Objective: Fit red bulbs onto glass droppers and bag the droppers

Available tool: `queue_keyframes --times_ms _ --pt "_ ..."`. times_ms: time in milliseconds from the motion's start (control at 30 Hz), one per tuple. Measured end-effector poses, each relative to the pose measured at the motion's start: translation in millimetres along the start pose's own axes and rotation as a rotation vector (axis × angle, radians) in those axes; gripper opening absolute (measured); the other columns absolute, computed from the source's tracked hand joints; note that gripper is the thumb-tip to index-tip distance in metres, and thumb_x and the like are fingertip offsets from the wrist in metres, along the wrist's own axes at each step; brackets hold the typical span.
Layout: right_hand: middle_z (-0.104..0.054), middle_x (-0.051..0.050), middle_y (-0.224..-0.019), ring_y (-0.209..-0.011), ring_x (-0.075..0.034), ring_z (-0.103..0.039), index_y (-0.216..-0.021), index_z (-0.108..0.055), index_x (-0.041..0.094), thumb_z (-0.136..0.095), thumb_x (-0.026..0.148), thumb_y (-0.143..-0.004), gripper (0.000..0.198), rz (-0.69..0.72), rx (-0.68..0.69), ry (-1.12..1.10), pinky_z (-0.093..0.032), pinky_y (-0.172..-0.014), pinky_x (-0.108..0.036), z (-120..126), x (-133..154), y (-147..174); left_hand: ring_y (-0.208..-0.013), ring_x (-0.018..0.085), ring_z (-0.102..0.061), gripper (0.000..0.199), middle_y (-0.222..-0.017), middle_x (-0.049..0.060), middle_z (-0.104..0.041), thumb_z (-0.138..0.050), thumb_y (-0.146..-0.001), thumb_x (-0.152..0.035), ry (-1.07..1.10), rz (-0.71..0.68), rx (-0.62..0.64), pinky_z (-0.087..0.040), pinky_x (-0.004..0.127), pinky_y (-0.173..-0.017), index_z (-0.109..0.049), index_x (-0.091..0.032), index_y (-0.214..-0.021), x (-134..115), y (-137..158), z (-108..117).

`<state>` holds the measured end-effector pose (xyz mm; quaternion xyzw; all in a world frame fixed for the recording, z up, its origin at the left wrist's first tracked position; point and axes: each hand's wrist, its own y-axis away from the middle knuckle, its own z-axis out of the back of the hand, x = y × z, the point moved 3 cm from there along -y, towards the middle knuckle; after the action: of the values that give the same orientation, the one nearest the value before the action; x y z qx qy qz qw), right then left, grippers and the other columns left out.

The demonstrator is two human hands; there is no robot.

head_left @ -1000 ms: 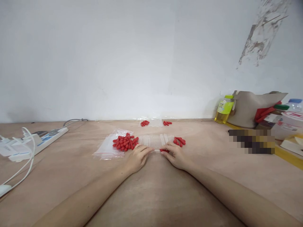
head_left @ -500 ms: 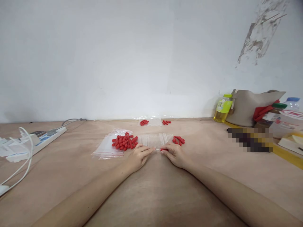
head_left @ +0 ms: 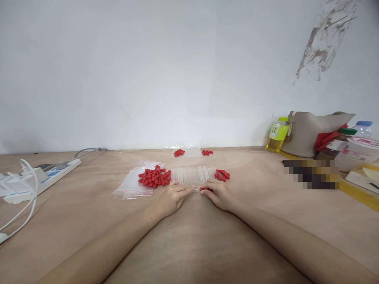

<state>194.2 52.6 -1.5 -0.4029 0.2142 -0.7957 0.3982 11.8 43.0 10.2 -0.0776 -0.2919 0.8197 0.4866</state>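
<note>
My left hand [head_left: 174, 197] is closed, its fingertips pressed on a thin clear dropper tube [head_left: 196, 189] low over the table. Between the thumb and fingers of my right hand [head_left: 218, 193] is a red rubber bulb [head_left: 204, 189], mostly covered by them. The bulb sits at the tube's right end; how far it is on cannot be seen. Just beyond the hands lies a row of clear tubes [head_left: 189, 175]. A heap of red bulbs [head_left: 154, 176] rests on plastic zip bags [head_left: 127, 187] at left. Several more red bulbs [head_left: 222, 175] lie at the row's right end.
By the wall lies a clear bag [head_left: 192, 152] with red bulbs at both ends. A white power strip [head_left: 59, 173] with cables is at left. At right stand a yellow-green bottle [head_left: 277, 135], a grey bag [head_left: 304, 134] and jars; a blurred dark object [head_left: 310, 173] lies before them.
Both hands stay almost in place, with the bulb and the tube still held end to end. The whole view has shifted slightly.
</note>
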Motion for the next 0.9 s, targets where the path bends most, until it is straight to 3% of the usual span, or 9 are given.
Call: queue_keyframes --times_ms 267,633,900 --pt "-0.059 -0.005 -0.075 -0.070 -0.013 -0.054 -0.084 -0.062 0.018 -0.048 0.026 -0.082 0.016 0.011 0.030 0.035 -0.043 -0.063 -0.025 -1.5 1.3 2.4 -0.072 0.014 -0.061 0.041 -0.093 0.004 -0.067 -0.034 -0.084 -0.006 -0.022 -0.042 0.013 -0.041 0.032 -0.069 -0.046 -0.021 -0.120 -0.4 -0.6 -1.8" --pt "-0.059 -0.003 -0.075 -0.069 -0.014 -0.051 -0.084 -0.058 0.018 -0.049 0.025 -0.082 0.011 0.042 0.072 0.255 -0.034 -0.071 -0.030 -0.7 5.6 2.3 -0.077 0.013 -0.061 0.046 -0.097 0.004 -0.066 -0.036 -0.079 0.000 0.163 -0.009 -0.075 -0.041 0.033 -0.073 -0.048 -0.021 -0.118 -2.3 -2.6 -11.5" --pt "-0.060 -0.004 -0.075 -0.070 -0.015 -0.052 -0.085 -0.059 0.017 -0.049 0.023 -0.082 0.012 0.039 0.091 0.255 -0.034 -0.071 -0.031 -1.2 7.2 2.2 -0.076 0.015 -0.062 0.044 -0.094 0.003 -0.067 -0.037 -0.079 -0.002 0.204 0.007 -0.078 -0.042 0.033 -0.070 -0.050 -0.022 -0.116 -6.8 -8.7 -11.1"
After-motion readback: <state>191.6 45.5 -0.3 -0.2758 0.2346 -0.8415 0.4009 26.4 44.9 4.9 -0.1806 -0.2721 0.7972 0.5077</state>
